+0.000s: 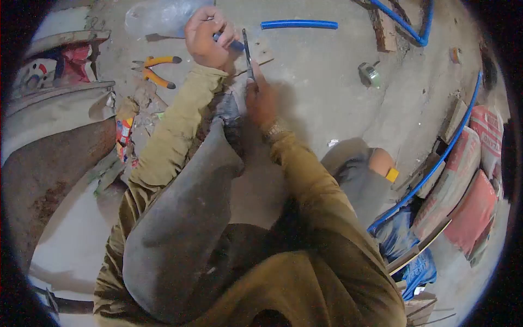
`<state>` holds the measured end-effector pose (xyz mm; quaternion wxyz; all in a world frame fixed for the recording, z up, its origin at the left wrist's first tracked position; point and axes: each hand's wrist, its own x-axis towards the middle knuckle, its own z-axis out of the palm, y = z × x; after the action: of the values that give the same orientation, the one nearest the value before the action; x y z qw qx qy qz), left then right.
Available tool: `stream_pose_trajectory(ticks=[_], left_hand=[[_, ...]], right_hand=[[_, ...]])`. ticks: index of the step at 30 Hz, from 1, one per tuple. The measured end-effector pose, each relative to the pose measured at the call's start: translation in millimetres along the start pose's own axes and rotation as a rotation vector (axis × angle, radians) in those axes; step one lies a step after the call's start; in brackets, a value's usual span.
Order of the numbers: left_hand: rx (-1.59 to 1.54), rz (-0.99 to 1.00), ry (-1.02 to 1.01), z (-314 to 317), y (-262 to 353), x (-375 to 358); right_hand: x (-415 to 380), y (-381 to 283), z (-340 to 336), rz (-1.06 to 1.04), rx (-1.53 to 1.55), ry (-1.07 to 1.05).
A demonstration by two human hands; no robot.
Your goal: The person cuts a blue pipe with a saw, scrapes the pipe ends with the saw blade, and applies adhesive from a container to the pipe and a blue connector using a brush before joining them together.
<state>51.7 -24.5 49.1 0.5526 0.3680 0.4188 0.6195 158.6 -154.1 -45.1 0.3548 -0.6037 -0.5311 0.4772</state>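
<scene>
My left hand (207, 38) is closed around a short piece of blue pipe (237, 46), whose end sticks out toward the right. My right hand (262, 101) grips a slim dark blade (247, 52) that points up and away from me. The blade stands right beside the pipe's end. Beneath both lies a small flat board (262, 51) on the concrete floor. Pliers (157, 71) with orange handles rest to the left of my left forearm, jaws apart. A longer cut of blue pipe (299, 24) lies on the floor ahead.
A roll of tape (370, 74) is on the floor to the right. A clear plastic bag (163, 19) lies at the far left. Long blue pipe (427, 179) runs along the right side, beside stacked red and white sacks (449, 182). Crumpled wrappers (124, 133) lie at left.
</scene>
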Motion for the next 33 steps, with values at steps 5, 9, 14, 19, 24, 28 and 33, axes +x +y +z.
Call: stream_pose_trajectory(ticks=[5, 9, 14, 19, 24, 28, 33], left_hand=[[0.043, 0.000, -0.023, 8.1, 0.6, 0.5], [-0.067, -0.072, -0.202, -11.1, -1.6, 12.1], [-0.113, -0.092, -0.316, -16.1, -5.8, 11.1], [-0.130, -0.098, -0.407, -17.2, -3.1, 17.5], [0.094, -0.004, -0.149, 0.4, -2.2, 4.2], [-0.062, 0.104, -0.043, -1.7, -9.7, 3.6], [0.001, 0.118, -0.025, 1.6, -5.9, -2.5]], right_hand=[[1.1, -4.2, 2.0, -0.015, 0.074, 0.042], [1.9, -6.3, 0.2, 0.033, 0.047, 0.025], [10.5, -4.1, 2.1, -0.006, 0.106, 0.037], [5.3, -3.2, 3.0, 0.003, 0.166, 0.037], [15.7, 31.5, 14.6, -0.217, 0.069, 0.191], [11.4, -10.5, -15.0, 0.038, 0.014, -0.011], [1.4, -24.0, -4.8, 0.142, 0.035, -0.006]])
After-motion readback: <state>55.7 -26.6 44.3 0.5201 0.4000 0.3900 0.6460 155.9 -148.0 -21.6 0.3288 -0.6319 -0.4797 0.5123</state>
